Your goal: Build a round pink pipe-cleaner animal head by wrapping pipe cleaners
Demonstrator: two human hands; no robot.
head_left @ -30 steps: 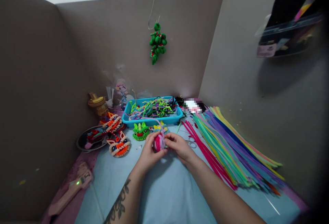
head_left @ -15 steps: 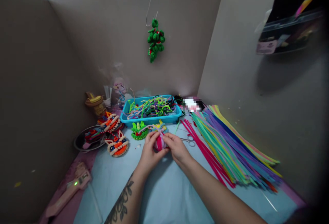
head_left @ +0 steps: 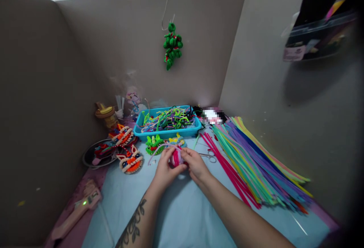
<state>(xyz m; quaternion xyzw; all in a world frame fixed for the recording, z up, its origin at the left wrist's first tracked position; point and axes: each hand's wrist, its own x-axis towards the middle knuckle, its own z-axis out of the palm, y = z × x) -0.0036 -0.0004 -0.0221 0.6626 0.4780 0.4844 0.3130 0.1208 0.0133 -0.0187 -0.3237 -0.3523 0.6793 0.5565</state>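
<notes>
A small pink and lilac pipe cleaner craft [head_left: 176, 158] is held between both hands, over the middle of the blue table cover. My left hand [head_left: 166, 164] is closed round its left side, with the thumb below it. On the other side my right hand [head_left: 195, 162] pinches its edge. From the top of the craft a loose lilac pipe cleaner end [head_left: 155, 150] curves away to the left and down. Right behind the hands lie a green animal-face craft [head_left: 154, 145] and a partly hidden blue and yellow one [head_left: 178, 140]. Scissors [head_left: 210, 157] lie beside my right hand.
A blue tray [head_left: 167, 133] of pipe cleaner scraps stands at the back. Bundled pipe cleaners [head_left: 256, 164] cover the right side. At left are orange and cream animal-face crafts [head_left: 131, 160], a metal bowl [head_left: 85, 159] and a pink glue gun [head_left: 76, 212]. Grey partitions [head_left: 142, 43] enclose the table.
The loose lilac end has swung outward and down to the left of the craft. Both hands keep nearly the same place and hold.
</notes>
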